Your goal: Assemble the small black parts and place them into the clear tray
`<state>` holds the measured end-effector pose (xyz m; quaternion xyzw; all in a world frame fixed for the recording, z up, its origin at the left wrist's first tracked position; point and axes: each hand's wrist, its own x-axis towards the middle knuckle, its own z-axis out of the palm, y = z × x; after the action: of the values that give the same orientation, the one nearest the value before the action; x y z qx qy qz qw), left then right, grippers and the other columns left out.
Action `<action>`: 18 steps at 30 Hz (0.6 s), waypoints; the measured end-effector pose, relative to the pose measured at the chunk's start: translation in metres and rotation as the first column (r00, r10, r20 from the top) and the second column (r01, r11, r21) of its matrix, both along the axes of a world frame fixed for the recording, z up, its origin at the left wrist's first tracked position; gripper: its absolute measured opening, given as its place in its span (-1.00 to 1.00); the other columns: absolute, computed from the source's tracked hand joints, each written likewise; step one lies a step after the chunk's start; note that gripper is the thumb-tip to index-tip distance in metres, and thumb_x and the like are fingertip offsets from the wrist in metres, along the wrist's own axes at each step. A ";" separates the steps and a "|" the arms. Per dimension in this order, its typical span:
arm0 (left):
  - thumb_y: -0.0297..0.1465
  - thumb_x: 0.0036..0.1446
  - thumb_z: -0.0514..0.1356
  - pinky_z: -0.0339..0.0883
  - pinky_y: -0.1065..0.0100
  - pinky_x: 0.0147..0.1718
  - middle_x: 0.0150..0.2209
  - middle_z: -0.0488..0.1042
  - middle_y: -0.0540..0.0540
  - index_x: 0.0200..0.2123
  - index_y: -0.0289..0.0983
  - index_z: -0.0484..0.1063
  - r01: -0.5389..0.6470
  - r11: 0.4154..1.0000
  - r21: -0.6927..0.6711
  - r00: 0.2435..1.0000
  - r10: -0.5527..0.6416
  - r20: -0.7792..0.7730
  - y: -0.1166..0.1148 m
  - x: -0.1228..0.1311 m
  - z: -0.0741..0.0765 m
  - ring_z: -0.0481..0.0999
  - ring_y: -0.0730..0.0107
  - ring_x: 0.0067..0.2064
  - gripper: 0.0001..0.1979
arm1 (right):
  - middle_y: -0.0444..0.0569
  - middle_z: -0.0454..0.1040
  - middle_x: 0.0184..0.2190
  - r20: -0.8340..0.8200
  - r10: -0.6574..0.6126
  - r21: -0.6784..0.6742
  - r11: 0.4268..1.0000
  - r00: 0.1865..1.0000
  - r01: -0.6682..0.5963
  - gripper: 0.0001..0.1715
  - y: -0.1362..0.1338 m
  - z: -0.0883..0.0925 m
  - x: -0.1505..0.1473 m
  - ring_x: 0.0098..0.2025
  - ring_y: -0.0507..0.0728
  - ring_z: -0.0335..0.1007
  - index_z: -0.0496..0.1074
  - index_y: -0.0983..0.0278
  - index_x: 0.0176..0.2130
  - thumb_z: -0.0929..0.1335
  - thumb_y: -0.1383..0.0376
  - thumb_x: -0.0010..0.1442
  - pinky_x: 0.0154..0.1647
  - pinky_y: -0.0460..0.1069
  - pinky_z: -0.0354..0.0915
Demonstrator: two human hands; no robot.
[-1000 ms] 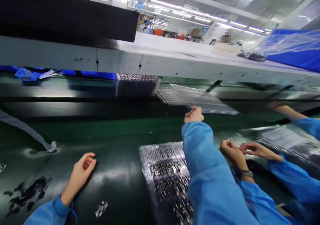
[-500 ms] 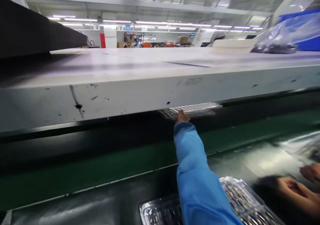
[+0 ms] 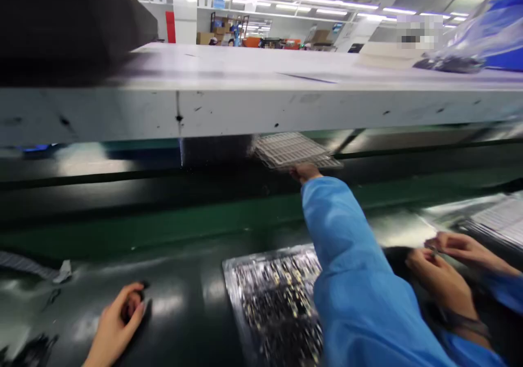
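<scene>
My right hand (image 3: pixel 305 171) reaches forward under the white shelf (image 3: pixel 261 105) and grips the near edge of a clear gridded plastic tray (image 3: pixel 292 150), holding it tilted above the belt. My blue sleeve (image 3: pixel 351 269) covers most of the arm. My left hand (image 3: pixel 116 323) rests on the dark belt at the lower left, fingers loosely curled with nothing visible in them. Below my right arm a clear tray filled with small dark parts (image 3: pixel 273 301) lies on the belt.
A stack of clear trays (image 3: pixel 216 150) stands under the shelf beside the held tray. A co-worker's two hands (image 3: pixel 445 263) work at the right, near another tray (image 3: pixel 500 220). Dark scraps (image 3: pixel 32 348) and a strip (image 3: pixel 36 269) lie at the left. A blue bag (image 3: pixel 486 35) sits on the shelf.
My right hand stays on the clear tray and has drawn it slightly nearer from under the shelf. The view dipped back down, so my left hand shows again.
</scene>
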<state>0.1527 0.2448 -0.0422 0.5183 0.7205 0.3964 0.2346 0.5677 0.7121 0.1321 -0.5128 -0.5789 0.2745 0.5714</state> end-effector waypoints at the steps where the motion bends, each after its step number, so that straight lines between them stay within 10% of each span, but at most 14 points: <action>1: -0.08 0.14 0.20 0.37 0.41 -0.44 -0.47 0.48 0.04 -0.10 -0.20 0.45 0.003 1.000 -0.001 1.000 -0.003 -0.013 0.002 -0.001 0.004 0.46 0.38 -0.48 -0.63 | 0.04 0.47 -0.07 -0.006 0.020 -0.110 0.994 1.000 -0.020 -0.72 -0.014 0.002 -0.003 -0.14 0.10 0.47 0.43 0.33 0.01 0.30 0.20 0.41 -0.14 0.07 0.47; 8: -0.27 0.16 0.14 0.32 0.41 -0.36 -0.40 0.50 -0.01 -0.15 -0.27 0.44 0.124 0.989 -0.077 0.992 -0.126 -0.025 0.008 -0.005 0.043 0.45 0.42 -0.41 -0.75 | 0.11 0.56 -0.26 -0.210 0.218 -0.518 0.802 0.953 -0.298 -0.75 -0.141 0.015 -0.072 -0.22 0.02 0.56 0.50 0.44 -0.22 0.25 0.60 0.28 -0.11 -0.06 0.44; 18: -0.28 0.21 0.23 0.37 0.27 -0.20 -0.15 0.50 -0.20 -0.08 -0.28 0.45 0.291 0.823 -0.488 0.738 -0.518 -0.433 -0.084 0.046 0.077 0.52 0.14 -0.14 -0.74 | 0.04 0.61 -0.19 -0.542 0.563 -0.389 0.490 0.624 -0.780 -0.70 -0.375 -0.006 -0.224 -0.33 0.05 0.57 0.49 0.31 -0.08 0.45 0.48 0.16 -0.34 -0.08 0.53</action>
<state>0.1985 0.1606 0.0344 0.6991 0.6868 0.0179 0.1983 0.3442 0.3373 0.1260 -0.3338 -0.5082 0.7287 0.3150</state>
